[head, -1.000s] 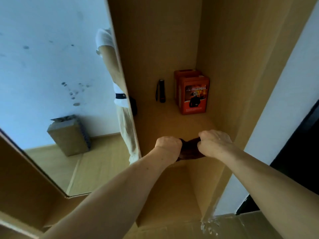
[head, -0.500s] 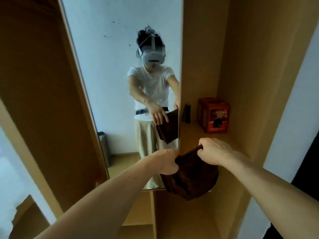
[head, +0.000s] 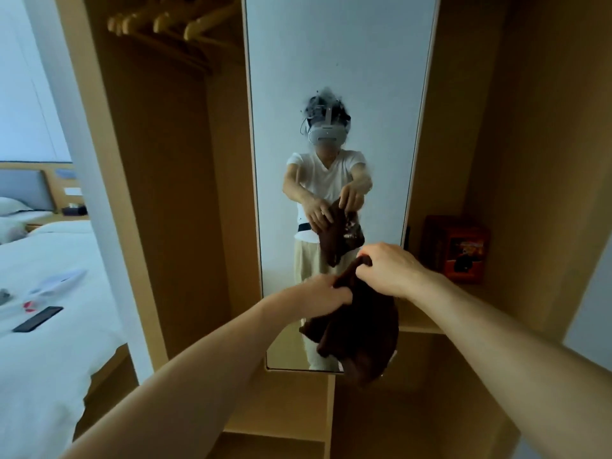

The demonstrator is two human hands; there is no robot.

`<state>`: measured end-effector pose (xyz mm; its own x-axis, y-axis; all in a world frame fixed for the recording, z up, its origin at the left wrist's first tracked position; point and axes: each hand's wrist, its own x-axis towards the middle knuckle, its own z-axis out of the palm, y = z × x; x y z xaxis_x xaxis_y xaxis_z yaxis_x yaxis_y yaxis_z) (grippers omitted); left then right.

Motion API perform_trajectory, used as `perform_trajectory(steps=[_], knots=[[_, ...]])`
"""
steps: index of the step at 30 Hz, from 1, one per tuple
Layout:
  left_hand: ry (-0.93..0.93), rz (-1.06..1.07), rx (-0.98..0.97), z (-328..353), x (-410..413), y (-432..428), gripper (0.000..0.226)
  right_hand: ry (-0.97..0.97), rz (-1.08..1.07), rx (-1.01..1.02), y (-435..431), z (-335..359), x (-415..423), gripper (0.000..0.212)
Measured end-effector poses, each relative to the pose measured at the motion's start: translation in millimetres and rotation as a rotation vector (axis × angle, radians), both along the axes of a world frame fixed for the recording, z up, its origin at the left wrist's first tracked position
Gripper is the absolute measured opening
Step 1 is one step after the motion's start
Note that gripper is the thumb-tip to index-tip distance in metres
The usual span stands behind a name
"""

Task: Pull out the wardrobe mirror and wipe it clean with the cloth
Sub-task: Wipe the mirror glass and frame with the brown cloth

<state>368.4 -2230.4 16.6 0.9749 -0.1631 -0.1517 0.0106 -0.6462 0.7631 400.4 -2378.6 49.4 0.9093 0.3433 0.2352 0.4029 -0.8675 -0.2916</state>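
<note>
Your left hand (head: 326, 293) and right hand (head: 387, 270) both pinch the cloth's (head: 361, 329) top edge in closed fingers, letting it hang open before the mirror (head: 337, 61), probably for wiping.

Two hands, the left hand (head: 326, 294) and the right hand (head: 385, 268), share one dark brown cloth (head: 361, 329) in front of one tall mirror (head: 337, 77). At least three wooden hangers (head: 185, 23) show at the wardrobe's top left corner, and one red box (head: 458, 250) sits at the right end of its shelf. One black phone (head: 38, 319) lies near the bed's left edge, with two pillows (head: 11, 215) at its far end.
</note>
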Motion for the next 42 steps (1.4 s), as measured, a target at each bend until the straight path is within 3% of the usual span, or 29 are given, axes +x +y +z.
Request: perform_trajectory(steps=[4,8,12,15,17,19,24,34,39,42], knots=[[-0.005,0.186,-0.206,25.2,-3.0,10.2,0.025,-0.044,0.044,0.086,8.3,13.3,0.3,0.017],[0.064,0.122,-0.288,39.2,-4.7,12.8,0.044,-0.047,0.109,0.211,7.3,27.0,5.4,0.021],[0.056,0.120,-0.353,47.0,-0.2,6.8,0.049,-0.038,0.130,0.369,1.7,42.5,13.1,0.025],[-0.028,0.161,-0.259,49.8,3.7,-7.6,0.039,-0.081,0.135,0.369,0.4,48.4,15.1,0.021],[-0.028,0.225,-0.321,52.7,4.2,-12.8,0.024,-0.076,0.156,0.398,-4.6,52.5,15.7,0.020],[-0.017,0.251,-0.447,59.8,4.0,-12.4,0.013,-0.012,0.212,0.493,-12.5,58.4,16.6,0.025],[-0.143,0.279,-0.599,85.0,8.2,-8.6,0.022,0.373,0.378,0.609,-30.9,62.5,17.3,0.038],[-0.404,0.326,-0.390,109.7,20.1,3.2,0.017,0.481,0.441,0.532,-35.4,99.9,23.8,0.030],[-0.603,0.391,-0.249,115.6,29.3,-6.0,0.034,0.414,0.432,0.694,-31.9,107.4,27.6,0.031],[-0.541,0.408,-0.280,121.4,30.9,-6.7,0.043,0.441,0.431,0.802,-29.0,105.8,33.8,0.035]])
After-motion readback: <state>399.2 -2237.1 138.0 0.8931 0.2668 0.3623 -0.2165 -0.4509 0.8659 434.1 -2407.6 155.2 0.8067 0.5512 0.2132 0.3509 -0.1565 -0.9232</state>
